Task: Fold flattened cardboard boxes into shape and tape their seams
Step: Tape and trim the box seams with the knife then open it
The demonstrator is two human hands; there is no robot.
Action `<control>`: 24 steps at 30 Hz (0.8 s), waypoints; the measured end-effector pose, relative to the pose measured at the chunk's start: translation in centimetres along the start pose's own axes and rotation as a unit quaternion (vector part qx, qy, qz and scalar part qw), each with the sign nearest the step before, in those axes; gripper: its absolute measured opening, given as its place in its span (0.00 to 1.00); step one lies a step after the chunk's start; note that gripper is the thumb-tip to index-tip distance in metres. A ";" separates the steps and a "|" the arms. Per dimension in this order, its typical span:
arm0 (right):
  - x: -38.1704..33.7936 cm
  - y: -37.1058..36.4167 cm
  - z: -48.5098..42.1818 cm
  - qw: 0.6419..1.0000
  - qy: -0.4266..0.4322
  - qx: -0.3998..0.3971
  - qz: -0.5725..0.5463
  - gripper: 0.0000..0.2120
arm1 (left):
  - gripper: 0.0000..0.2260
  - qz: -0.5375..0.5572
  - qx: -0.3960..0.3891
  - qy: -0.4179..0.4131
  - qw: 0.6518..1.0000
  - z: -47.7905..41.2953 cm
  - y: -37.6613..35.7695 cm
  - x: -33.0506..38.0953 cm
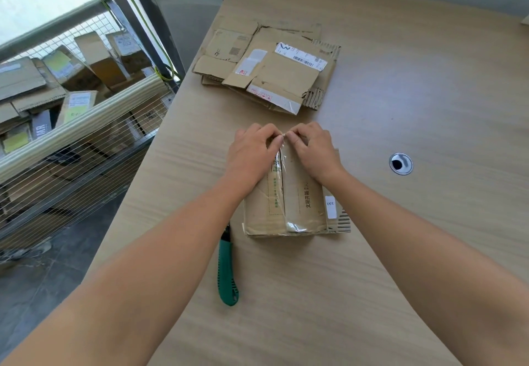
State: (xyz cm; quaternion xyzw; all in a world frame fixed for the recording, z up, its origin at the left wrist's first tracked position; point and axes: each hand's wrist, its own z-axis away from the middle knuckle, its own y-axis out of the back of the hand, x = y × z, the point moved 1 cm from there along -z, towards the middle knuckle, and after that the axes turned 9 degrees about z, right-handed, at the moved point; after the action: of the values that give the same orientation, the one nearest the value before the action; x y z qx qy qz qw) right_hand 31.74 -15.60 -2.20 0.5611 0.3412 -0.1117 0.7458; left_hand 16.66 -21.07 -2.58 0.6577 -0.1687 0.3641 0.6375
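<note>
A small brown cardboard box (297,202) lies on the wooden table (400,108) in front of me, its two top flaps meeting at a centre seam covered by clear tape (282,191). My left hand (252,151) and my right hand (313,148) rest on the box's far end, fingers curled. Both pinch the far end of the tape strip between their fingertips. A white sticker reading 100 sits on the box's right side.
A stack of flattened cardboard boxes (269,68) lies further back on the table. A green utility knife (227,271) lies left of the box. A round cable hole (400,164) is at the right. A wire cage (71,125) holding cardboard stands off the table's left edge.
</note>
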 end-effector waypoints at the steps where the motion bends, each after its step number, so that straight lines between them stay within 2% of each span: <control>1: -0.1 0.0 0.0 1.000 0.001 0.001 0.001 0.09 | 0.09 -0.001 -0.001 -0.003 1.000 0.1 0.0 0.0; 5: -0.6 0.2 0.6 1.000 -0.018 -0.001 -0.014 0.15 | 0.10 0.016 -0.015 -0.008 1.000 0.6 0.4 0.4; 7: -0.4 0.7 1.5 0.992 -0.090 0.006 -0.086 0.22 | 0.19 0.124 0.023 0.031 0.992 1.2 1.1 0.5; 9: 0.5 1.0 2.7 0.973 -0.187 -0.004 -0.135 0.28 | 0.28 0.221 0.062 0.179 0.957 1.8 2.0 -0.1; 10: 0.8 1.2 3.4 0.961 -0.229 -0.026 -0.155 0.29 | 0.32 0.250 0.040 0.271 0.929 2.3 2.3 -0.5; 11: 1.0 1.3 4.1 0.943 -0.264 -0.053 -0.194 0.29 | 0.35 0.284 -0.013 0.347 0.894 3.0 2.5 -0.7; 13: 0.3 1.9 5.8 0.904 -0.298 -0.095 -0.292 0.26 | 0.37 0.349 -0.121 0.400 0.839 4.6 2.7 -0.3; 15: -1.6 2.9 7.2 0.902 -0.279 -0.092 -0.317 0.23 | 0.37 0.366 -0.147 0.372 0.841 5.8 3.4 1.1; 18: -3.7 5.2 9.4 0.919 -0.206 -0.006 -0.335 0.20 | 0.29 0.422 -0.069 0.253 0.868 7.3 4.9 3.1; 19: -4.2 6.3 10.5 0.915 -0.187 0.039 -0.355 0.19 | 0.28 0.463 -0.031 0.205 0.862 8.0 5.6 3.7; 21: -4.6 8.2 13.1 0.888 -0.169 0.096 -0.418 0.17 | 0.29 0.558 0.004 0.146 0.817 9.7 7.1 4.3; 23: -4.7 8.6 16.2 0.864 -0.150 0.099 -0.470 0.17 | 0.31 0.609 -0.013 0.133 0.782 12.2 7.7 4.3; 24: -4.6 8.0 17.8 0.856 -0.147 0.105 -0.484 0.18 | 0.33 0.609 -0.024 0.136 0.781 13.6 7.5 4.0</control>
State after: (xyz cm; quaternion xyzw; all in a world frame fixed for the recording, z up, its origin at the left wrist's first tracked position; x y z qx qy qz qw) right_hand 39.58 -30.11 9.19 0.3771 0.4421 -0.5748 0.5761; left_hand 17.79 -34.20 6.60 0.3462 -0.4545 0.7579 0.3148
